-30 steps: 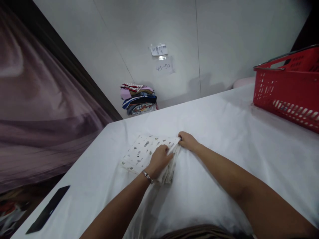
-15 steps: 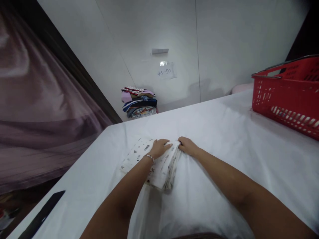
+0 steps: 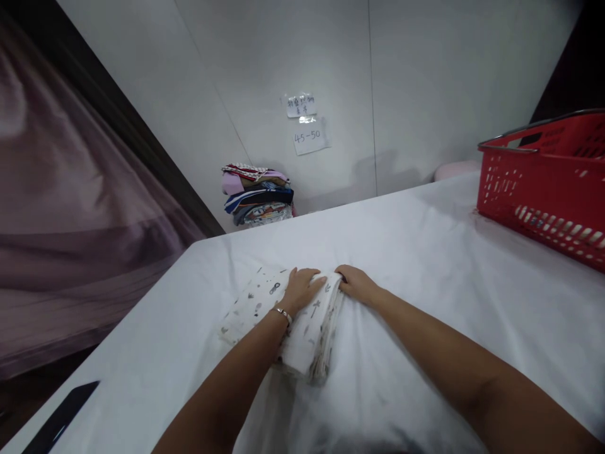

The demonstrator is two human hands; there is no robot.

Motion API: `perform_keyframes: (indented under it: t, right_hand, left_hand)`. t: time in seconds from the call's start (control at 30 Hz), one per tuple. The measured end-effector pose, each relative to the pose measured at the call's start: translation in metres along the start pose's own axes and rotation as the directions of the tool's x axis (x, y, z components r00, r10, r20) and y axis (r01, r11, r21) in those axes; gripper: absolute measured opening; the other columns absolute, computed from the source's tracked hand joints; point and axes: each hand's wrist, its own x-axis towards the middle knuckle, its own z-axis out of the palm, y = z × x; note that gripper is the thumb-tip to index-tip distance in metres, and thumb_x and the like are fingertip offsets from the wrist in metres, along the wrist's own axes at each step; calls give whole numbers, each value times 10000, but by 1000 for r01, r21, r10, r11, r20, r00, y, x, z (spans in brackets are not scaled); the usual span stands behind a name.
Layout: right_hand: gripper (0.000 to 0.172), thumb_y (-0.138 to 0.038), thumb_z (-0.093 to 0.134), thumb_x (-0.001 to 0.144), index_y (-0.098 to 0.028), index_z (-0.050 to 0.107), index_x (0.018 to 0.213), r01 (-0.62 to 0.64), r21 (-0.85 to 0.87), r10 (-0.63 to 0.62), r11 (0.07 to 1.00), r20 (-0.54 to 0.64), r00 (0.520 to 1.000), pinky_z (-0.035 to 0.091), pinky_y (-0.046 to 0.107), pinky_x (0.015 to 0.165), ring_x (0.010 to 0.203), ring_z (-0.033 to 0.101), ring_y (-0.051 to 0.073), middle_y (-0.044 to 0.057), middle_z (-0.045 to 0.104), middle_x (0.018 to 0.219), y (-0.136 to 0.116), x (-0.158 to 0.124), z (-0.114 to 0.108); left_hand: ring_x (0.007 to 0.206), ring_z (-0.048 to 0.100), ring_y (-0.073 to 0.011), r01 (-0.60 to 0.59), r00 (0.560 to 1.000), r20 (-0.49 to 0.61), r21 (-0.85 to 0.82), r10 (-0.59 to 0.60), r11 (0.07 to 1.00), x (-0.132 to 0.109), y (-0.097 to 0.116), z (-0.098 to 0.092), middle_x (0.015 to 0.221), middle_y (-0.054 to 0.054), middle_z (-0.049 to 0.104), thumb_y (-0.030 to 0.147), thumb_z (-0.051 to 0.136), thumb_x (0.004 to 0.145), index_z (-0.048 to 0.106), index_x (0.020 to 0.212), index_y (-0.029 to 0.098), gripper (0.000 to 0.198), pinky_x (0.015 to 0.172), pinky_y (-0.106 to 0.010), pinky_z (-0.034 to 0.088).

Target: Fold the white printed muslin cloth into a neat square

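Left hand (image 3: 303, 291) spread on folded, dark-printed white cloth (image 3: 253, 307), right hand (image 3: 358, 285) pinching its far corner, red plastic basket (image 3: 548, 189) well right!

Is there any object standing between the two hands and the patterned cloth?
Nothing visible stands in between: the left hand lies directly on the folded patterned cloth, and the right hand holds its far right corner.

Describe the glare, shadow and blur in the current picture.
Head view: a white glint at the top of the 45-50 note; head view: a soft-edged shadow on the wall, left of the red basket; head view: the printed cloth slightly soft, not crisp.
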Motion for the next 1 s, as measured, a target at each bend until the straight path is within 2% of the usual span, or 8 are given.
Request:
perform_keyframes:
  t: [0.13, 0.2, 0.27, 0.4, 0.5, 0.83, 0.93, 1.0]
  right_hand:
    - [184, -209, 530, 770, -171, 551, 948, -54, -27, 54, 998, 4, 999, 347, 230, 660, 759, 515, 147, 35, 591, 875, -2, -1, -1]
    - [183, -240, 541, 772, -174, 548, 943, -87, -55, 87, 995, -1, 996, 337, 230, 649, 760, 512, 149, 36, 589, 874, -4, -1, -1]
    - [183, -272, 547, 777, -175, 545, 932, -123, -89, 122, 988, -8, 992, 327, 233, 638, 761, 511, 155, 40, 589, 871, -6, -2, -1]
    - [108, -253, 499, 809, -174, 542, 869, -104, -136, 106, 985, 5, 994, 321, 236, 646, 789, 513, 163, 49, 591, 862, -9, -2, 0]
    - [85, -217, 472, 814, -172, 539, 843, -83, -139, 85, 987, 4, 996, 326, 236, 662, 795, 512, 164, 52, 590, 855, -10, -2, 0]
    - [121, -268, 492, 802, -187, 556, 865, -60, -106, 59, 992, -14, 998, 335, 234, 635, 747, 518, 156, 27, 599, 833, -1, -4, -1]
    - [168, -271, 499, 798, -190, 569, 927, -38, -84, 37, 996, -10, 999, 351, 239, 665, 791, 530, 161, 32, 610, 884, 0, -5, 0]
    - [224, -267, 508, 793, -196, 569, 997, -3, -66, 3, 998, -6, 1000, 362, 243, 699, 850, 536, 167, 37, 613, 947, -1, -5, 0]
  left_hand:
    - [1196, 423, -185, 53, 999, -10, 2, -53, 999, 3, -11, -13, 1261, -40, 535, 472, 254, 905, 514, 1183, 227, 452, 1067, -447, 142]
    - [1257, 352, -198, 85, 996, -44, 97, -81, 992, 2, -28, -22, 1308, -39, 493, 472, 242, 907, 493, 1213, 232, 463, 1071, -470, 120]
    - [1306, 271, -228, 174, 984, -75, 214, -162, 961, -2, -50, -30, 1363, -53, 430, 496, 268, 893, 463, 1252, 221, 493, 1069, -506, 90]
    - [1326, 219, -287, 397, 916, -61, 289, -398, 871, -13, -94, -34, 1452, -61, 270, 581, 247, 858, 368, 1336, 223, 610, 1034, -579, 143]
    - [1322, 232, -294, 458, 885, -46, 269, -464, 847, -15, -107, -31, 1470, -54, 219, 637, 183, 836, 317, 1366, 235, 679, 1020, -586, 186]
    - [1316, 240, -291, 481, 874, -59, 232, -482, 845, -15, -99, -33, 1466, -92, 227, 586, 268, 847, 340, 1347, 213, 628, 1026, -565, 177]
    - [1298, 272, -282, 430, 901, -152, 184, -407, 884, -17, -76, -38, 1417, -126, 324, 497, 337, 861, 441, 1258, 163, 529, 1033, -509, 210]
    - [1194, 414, -239, 304, 938, -210, 111, -277, 946, -25, -47, -41, 1270, -119, 494, 459, 375, 858, 518, 1138, 152, 439, 996, -396, 307]
